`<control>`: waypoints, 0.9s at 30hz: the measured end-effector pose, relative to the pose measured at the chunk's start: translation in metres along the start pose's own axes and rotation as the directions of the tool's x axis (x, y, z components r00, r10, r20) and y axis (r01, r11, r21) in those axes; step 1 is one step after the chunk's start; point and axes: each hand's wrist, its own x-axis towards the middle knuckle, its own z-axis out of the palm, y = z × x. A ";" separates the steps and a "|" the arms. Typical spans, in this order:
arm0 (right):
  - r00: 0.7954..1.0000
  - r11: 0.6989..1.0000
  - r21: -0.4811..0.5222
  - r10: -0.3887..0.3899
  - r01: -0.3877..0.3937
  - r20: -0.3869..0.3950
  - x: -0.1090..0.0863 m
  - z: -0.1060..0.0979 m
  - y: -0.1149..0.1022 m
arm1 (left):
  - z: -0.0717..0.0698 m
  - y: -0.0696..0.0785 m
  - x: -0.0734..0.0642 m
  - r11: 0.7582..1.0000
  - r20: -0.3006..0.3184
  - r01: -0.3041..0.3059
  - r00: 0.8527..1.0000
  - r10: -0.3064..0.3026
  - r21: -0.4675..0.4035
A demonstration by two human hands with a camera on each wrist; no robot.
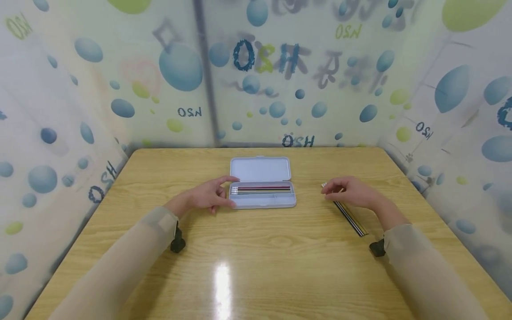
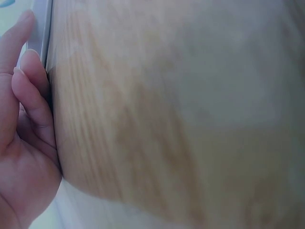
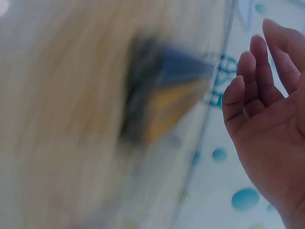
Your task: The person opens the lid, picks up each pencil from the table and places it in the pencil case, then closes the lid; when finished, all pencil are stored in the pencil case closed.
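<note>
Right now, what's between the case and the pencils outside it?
Only bare table lies between the case and those pencils. The head view shows it.

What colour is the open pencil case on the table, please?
The pencil case is pale bluish-lavender; it shows best in the head view.

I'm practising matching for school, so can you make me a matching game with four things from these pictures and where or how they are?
1. left hand
2. right hand
3. lid
4. table

A. pale and swung open
B. light brown
C. at the left end of the pencil case
D. by the loose pencils

Pairs: 1-C, 2-D, 3-A, 4-B
</note>
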 end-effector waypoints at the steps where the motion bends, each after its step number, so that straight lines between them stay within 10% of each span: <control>1: 1.000 1.000 0.001 0.006 -0.006 0.002 -0.004 -0.003 0.005 | 0.000 0.001 0.000 1.000 0.000 -0.002 1.000 0.002 0.001; 27: 0.992 0.985 -0.141 0.112 -0.102 0.065 -0.017 -0.017 0.032 | 0.000 -0.002 0.003 0.999 0.000 -0.017 1.000 0.017 0.043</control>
